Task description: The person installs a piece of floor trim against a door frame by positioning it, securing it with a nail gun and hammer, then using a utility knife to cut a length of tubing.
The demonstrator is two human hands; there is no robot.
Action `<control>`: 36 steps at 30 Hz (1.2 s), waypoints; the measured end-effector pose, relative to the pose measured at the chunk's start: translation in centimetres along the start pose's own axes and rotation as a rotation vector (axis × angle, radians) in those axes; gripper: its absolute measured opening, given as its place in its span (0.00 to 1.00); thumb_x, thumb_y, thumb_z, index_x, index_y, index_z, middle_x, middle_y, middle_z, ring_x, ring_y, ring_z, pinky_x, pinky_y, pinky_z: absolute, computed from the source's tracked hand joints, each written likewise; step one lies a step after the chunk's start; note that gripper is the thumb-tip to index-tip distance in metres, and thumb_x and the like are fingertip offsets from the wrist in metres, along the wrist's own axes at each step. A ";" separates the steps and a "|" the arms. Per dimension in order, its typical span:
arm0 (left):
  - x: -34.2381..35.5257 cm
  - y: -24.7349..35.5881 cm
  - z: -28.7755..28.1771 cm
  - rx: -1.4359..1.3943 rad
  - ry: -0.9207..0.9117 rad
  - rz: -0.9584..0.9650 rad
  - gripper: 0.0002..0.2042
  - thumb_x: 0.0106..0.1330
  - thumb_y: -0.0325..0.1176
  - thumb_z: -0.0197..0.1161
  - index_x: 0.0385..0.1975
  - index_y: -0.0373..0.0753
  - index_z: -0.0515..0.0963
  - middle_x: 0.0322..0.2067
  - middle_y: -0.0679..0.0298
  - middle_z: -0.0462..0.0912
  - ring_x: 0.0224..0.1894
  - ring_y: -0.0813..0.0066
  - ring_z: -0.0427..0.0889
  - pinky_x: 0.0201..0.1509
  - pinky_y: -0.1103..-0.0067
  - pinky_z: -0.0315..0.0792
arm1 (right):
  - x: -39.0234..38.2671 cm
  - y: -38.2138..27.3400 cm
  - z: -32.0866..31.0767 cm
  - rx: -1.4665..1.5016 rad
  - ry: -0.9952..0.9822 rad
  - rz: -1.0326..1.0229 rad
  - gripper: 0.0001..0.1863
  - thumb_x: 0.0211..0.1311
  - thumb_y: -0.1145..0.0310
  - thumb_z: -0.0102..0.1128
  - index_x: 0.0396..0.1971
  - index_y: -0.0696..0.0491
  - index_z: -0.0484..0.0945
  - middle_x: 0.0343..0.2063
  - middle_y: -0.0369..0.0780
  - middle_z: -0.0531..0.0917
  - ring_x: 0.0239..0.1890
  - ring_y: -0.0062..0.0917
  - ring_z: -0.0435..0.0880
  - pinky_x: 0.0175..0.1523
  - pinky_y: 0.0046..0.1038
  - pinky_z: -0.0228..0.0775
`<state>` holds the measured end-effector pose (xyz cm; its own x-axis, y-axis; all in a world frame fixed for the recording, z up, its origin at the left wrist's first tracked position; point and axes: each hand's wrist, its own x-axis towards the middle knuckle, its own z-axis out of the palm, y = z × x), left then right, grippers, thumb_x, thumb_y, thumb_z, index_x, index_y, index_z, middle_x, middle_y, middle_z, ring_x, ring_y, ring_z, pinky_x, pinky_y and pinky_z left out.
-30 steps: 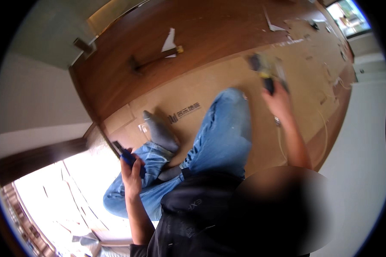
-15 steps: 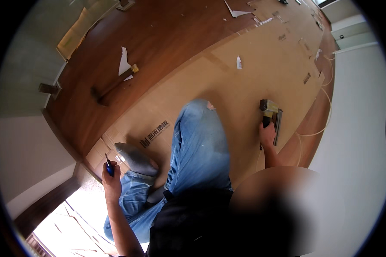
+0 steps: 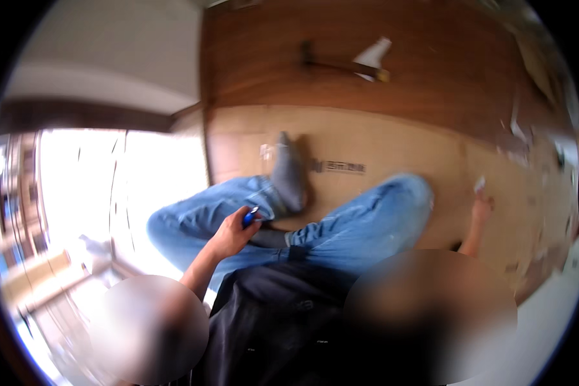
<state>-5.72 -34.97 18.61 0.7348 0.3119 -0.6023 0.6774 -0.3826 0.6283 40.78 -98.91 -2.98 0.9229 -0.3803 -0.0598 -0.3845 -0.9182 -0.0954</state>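
Observation:
My left hand (image 3: 232, 233) is closed around a blue-handled tool (image 3: 250, 217) above my crossed lower leg; its kind is too blurred to make out. Out to the right, my right hand (image 3: 482, 208) reaches over the cardboard (image 3: 399, 145). Its fingertips are at a small white bottle (image 3: 480, 184). Blur hides whether they grip it. A bit of a dark object (image 3: 456, 246) shows beside the right forearm, mostly hidden.
On the brown wood floor (image 3: 264, 71) beyond the cardboard lies a hammer (image 3: 331, 64) across a white scrap (image 3: 374, 53). My bent legs in jeans (image 3: 379, 212) spread between the hands. A bright opening (image 3: 77, 167) is at the left, below a pale wall (image 3: 122, 58).
The view has turned left. My right hand has let go of the nail gun and gone to the white bottle. My left hand has come inward over my leg, still holding the blue-handled tool.

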 end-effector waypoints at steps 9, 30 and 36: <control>-9.4 -8.3 -4.0 -0.289 0.546 -0.146 0.09 0.73 0.31 0.64 0.48 0.35 0.78 0.34 0.66 0.79 0.36 0.78 0.76 0.43 0.77 0.74 | 13.9 -3.6 5.2 -0.194 -0.089 -0.097 0.32 0.71 0.48 0.59 0.58 0.64 0.80 0.55 0.54 0.85 0.56 0.43 0.85 0.61 0.44 0.76; -9.1 -18.3 -8.9 0.463 1.205 0.013 0.12 0.53 0.26 0.67 0.38 0.43 0.80 0.31 0.62 0.81 0.36 0.59 0.81 0.42 0.67 0.74 | -41.4 -55.6 1.0 0.947 -0.767 -1.189 0.20 0.69 0.68 0.69 0.59 0.54 0.80 0.47 0.38 0.88 0.49 0.21 0.85 0.54 0.27 0.78; -8.8 -21.0 -8.9 0.342 1.252 0.054 0.12 0.51 0.25 0.62 0.37 0.41 0.80 0.30 0.61 0.82 0.32 0.57 0.81 0.38 0.67 0.74 | -63.1 -65.5 5.2 0.818 -0.749 -1.513 0.17 0.64 0.63 0.68 0.52 0.47 0.81 0.46 0.47 0.88 0.49 0.45 0.87 0.52 0.43 0.80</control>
<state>-26.15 -21.93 15.08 0.4190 0.8137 0.4029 0.7397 -0.5633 0.3683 7.66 -14.17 1.85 0.3350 0.9260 0.1741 0.5216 -0.0283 -0.8527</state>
